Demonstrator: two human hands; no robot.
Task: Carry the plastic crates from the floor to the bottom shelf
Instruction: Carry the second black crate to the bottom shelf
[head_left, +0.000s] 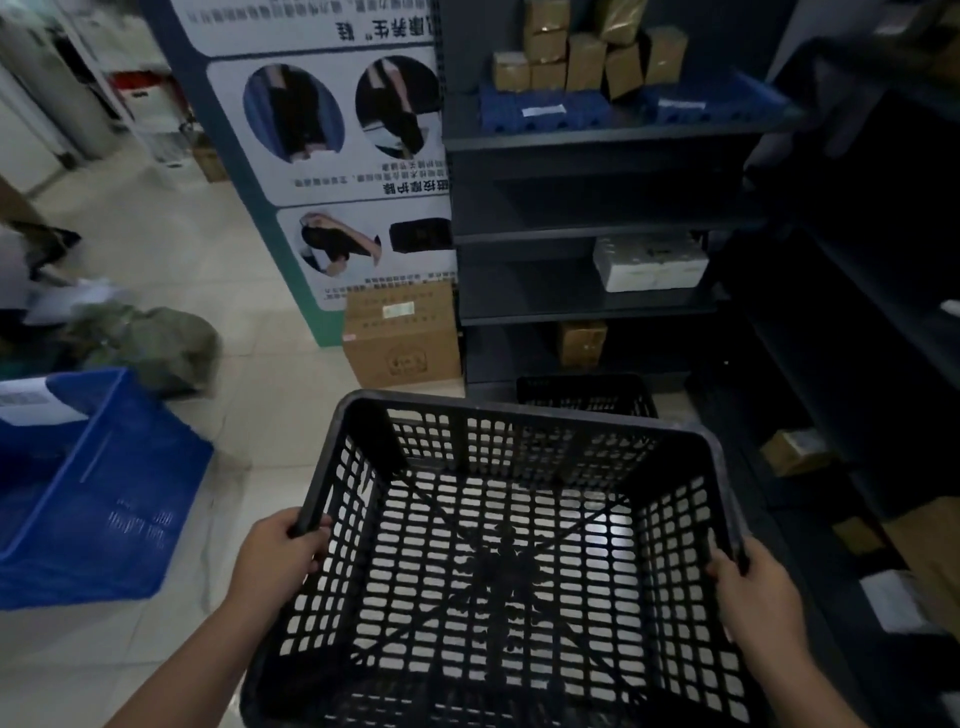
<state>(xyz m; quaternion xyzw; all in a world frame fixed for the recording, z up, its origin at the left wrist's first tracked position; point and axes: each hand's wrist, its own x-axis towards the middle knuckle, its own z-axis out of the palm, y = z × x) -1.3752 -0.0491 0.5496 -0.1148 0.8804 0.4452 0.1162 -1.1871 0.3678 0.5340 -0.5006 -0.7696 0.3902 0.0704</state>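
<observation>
An empty black slotted plastic crate (509, 431) fills the lower middle of the head view, held off the pale floor. My left hand (283, 545) grips its left rim and my right hand (753, 587) grips its right rim. A second black crate (584, 396) sits just beyond it, at the foot of the dark shelving unit, on or at the bottom shelf (670, 366); I cannot tell which. The held crate's near edge is cut off by the frame.
A blue plastic crate (104, 499) stands on the floor at the left. A cardboard box (402, 335) leans against a poster panel (332, 156) beside the shelves. A green bag (156, 343) lies further left. More dark shelving (857, 322) with boxes lines the right side.
</observation>
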